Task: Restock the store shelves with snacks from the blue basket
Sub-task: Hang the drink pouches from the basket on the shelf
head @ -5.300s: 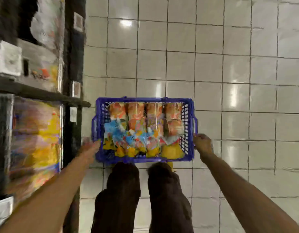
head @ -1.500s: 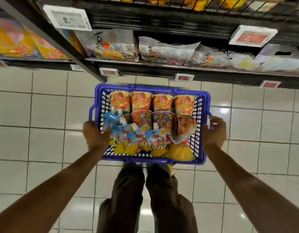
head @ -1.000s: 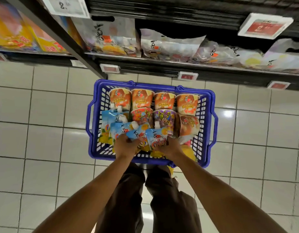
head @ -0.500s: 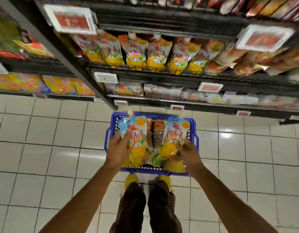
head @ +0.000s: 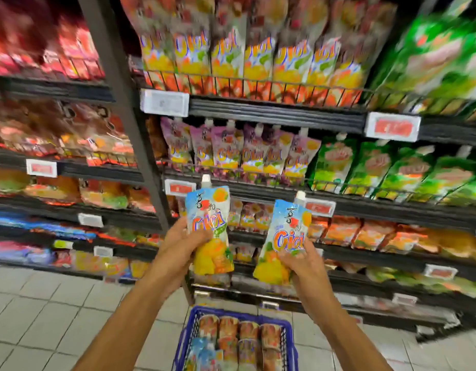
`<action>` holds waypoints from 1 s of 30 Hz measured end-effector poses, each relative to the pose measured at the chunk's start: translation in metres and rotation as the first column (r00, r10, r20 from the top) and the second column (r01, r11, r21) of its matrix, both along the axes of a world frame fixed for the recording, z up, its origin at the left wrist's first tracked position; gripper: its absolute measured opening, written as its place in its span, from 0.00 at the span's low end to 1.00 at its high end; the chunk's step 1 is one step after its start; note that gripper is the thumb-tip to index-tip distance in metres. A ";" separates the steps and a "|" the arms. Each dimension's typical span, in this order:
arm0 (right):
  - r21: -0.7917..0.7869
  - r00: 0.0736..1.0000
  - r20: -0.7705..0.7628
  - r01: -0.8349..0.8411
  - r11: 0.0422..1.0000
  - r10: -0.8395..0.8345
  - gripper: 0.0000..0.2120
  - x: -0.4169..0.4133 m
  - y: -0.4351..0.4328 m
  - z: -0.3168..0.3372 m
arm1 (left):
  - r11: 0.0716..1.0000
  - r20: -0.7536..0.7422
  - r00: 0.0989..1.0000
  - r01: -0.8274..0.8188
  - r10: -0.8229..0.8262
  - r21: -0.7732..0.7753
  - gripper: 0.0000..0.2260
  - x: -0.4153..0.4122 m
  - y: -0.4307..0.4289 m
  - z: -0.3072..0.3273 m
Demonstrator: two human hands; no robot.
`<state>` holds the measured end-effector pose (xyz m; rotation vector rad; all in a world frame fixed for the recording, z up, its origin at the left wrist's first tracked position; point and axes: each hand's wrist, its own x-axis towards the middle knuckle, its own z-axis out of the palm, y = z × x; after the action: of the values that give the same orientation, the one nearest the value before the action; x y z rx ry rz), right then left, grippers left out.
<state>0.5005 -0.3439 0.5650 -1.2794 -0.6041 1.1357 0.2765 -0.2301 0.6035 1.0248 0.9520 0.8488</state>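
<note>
My left hand [head: 178, 243] grips a blue and orange spouted snack pouch [head: 208, 223] by its lower half, held upright in front of the shelves. A second matching pouch [head: 283, 236] stands upright in my right hand [head: 302, 259], which grips it near the bottom. Both pouches are raised at the height of the middle shelf rows. Below them on the floor sits the blue basket [head: 183, 341], holding rows of orange snack cups and several blue pouches. Similar spouted pouches [head: 239, 153] stand in a wire-fronted row on the shelf [head: 271, 115] above my hands.
A dark upright post [head: 129, 124] divides the shelving bays. Green pouches [head: 392, 167] fill the right side, red and orange bags [head: 57, 135] the left. Price tags [head: 392, 127] hang on the shelf edges. White floor tiles [head: 44, 311] lie at lower left.
Both hands have lifted the two pouches up out of the basket to shelf height. My view has tilted up from the basket to the shelves.
</note>
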 end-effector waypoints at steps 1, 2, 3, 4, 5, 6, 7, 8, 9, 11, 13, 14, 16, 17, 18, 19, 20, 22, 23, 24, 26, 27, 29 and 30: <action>0.034 1.000 0.018 -0.012 0.999 0.011 0.34 0.001 0.002 0.023 | 0.997 0.001 1.000 0.003 -0.003 0.071 0.16 -0.001 -0.001 0.023; 0.073 0.999 0.034 -0.028 0.997 0.025 0.35 0.002 0.004 0.046 | 0.989 0.004 1.000 -0.008 0.008 0.149 0.18 0.000 -0.002 0.046; 0.120 0.998 0.056 -0.042 0.992 0.035 0.35 0.004 0.006 0.069 | 0.975 0.012 1.000 -0.027 0.025 0.220 0.19 0.000 -0.003 0.068; 0.168 0.996 0.082 -0.052 0.984 0.038 0.34 0.006 0.008 0.091 | 0.960 0.034 0.999 -0.049 0.041 0.276 0.20 0.001 -0.005 0.089; 0.213 0.994 0.107 -0.061 0.975 0.039 0.32 0.007 0.010 0.113 | 0.945 0.057 0.997 -0.069 0.054 0.320 0.21 0.000 -0.006 0.110; 0.248 0.992 0.122 -0.065 0.967 0.036 0.30 0.008 0.012 0.134 | 0.929 0.073 0.995 -0.084 0.061 0.361 0.22 -0.001 -0.006 0.129; 0.278 0.989 0.144 -0.072 0.958 0.032 0.30 0.008 0.014 0.153 | 0.911 0.080 0.995 -0.091 0.064 0.403 0.23 -0.003 -0.005 0.146; 0.306 0.984 0.175 -0.081 0.948 0.028 0.30 0.009 0.016 0.171 | 0.892 0.083 0.994 -0.094 0.063 0.442 0.24 -0.005 -0.004 0.161; 0.328 0.977 0.211 -0.095 0.940 0.025 0.31 0.010 0.019 0.188 | 0.874 0.088 0.994 -0.096 0.061 0.476 0.24 -0.008 -0.001 0.175; 0.368 0.964 0.267 -0.108 0.924 0.006 0.33 0.010 0.025 0.218 | 0.844 0.107 0.994 -0.090 0.038 0.529 0.21 -0.013 0.005 0.200; 0.406 0.954 0.300 -0.120 0.906 -0.008 0.33 0.007 0.031 0.244 | 0.822 0.131 0.991 -0.081 0.007 0.563 0.20 -0.017 0.012 0.224; 0.424 0.954 0.299 -0.124 0.897 -0.009 0.31 0.004 0.034 0.256 | 0.811 0.142 0.990 -0.090 0.008 0.578 0.20 -0.019 0.016 0.237; 0.461 0.955 0.297 -0.121 0.879 -0.024 0.24 -0.005 0.040 0.279 | 0.781 0.151 0.988 -0.115 0.027 0.614 0.23 -0.025 0.027 0.259; 0.481 0.951 0.306 -0.114 0.869 -0.044 0.22 -0.010 0.044 0.290 | 0.769 0.157 0.987 -0.122 0.028 0.628 0.24 -0.027 0.033 0.270; 0.499 0.945 0.319 -0.100 0.861 -0.075 0.21 -0.015 0.047 0.300 | 0.757 0.159 0.987 -0.126 0.029 0.642 0.23 -0.031 0.040 0.280; 0.515 0.936 0.334 -0.081 0.854 -0.113 0.20 -0.019 0.051 0.308 | 0.744 0.159 0.987 -0.128 0.030 0.656 0.22 -0.034 0.047 0.290; 0.531 0.926 0.345 -0.060 0.845 -0.151 0.20 -0.023 0.055 0.316 | 0.729 0.153 0.988 -0.124 0.028 0.673 0.20 -0.037 0.055 0.298; 0.562 0.905 0.367 -0.031 0.827 -0.215 0.20 -0.029 0.064 0.328 | 0.700 0.136 0.990 -0.116 0.028 0.705 0.18 -0.042 0.070 0.314; 0.572 0.895 0.378 -0.024 0.820 -0.238 0.20 -0.031 0.069 0.332 | 0.687 0.131 0.991 -0.117 0.032 0.717 0.18 -0.044 0.078 0.322; 0.577 0.883 0.392 -0.017 0.816 -0.258 0.20 -0.033 0.074 0.337 | 0.676 0.132 0.991 -0.120 0.035 0.727 0.17 -0.046 0.086 0.330; 0.589 0.859 0.413 0.002 0.808 -0.303 0.19 -0.037 0.085 0.347 | 0.658 0.144 0.989 -0.130 0.034 0.741 0.16 -0.050 0.101 0.346; 0.598 0.848 0.418 0.012 0.801 -0.325 0.19 -0.039 0.092 0.352 | 0.652 0.147 0.989 -0.133 0.033 0.746 0.17 -0.051 0.109 0.354; 0.619 0.836 0.416 0.029 0.785 -0.358 0.19 -0.042 0.104 0.361 | 0.638 0.148 0.989 -0.125 0.018 0.760 0.19 -0.052 0.122 0.369; 0.630 0.834 0.409 0.037 0.776 -0.371 0.20 -0.044 0.110 0.367 | 0.626 0.147 0.989 -0.119 0.007 0.771 0.19 -0.052 0.128 0.377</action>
<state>0.4567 -0.2339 0.9316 -1.0365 -1.0913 0.3240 0.2243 -0.1025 0.9801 1.6609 0.4742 1.4388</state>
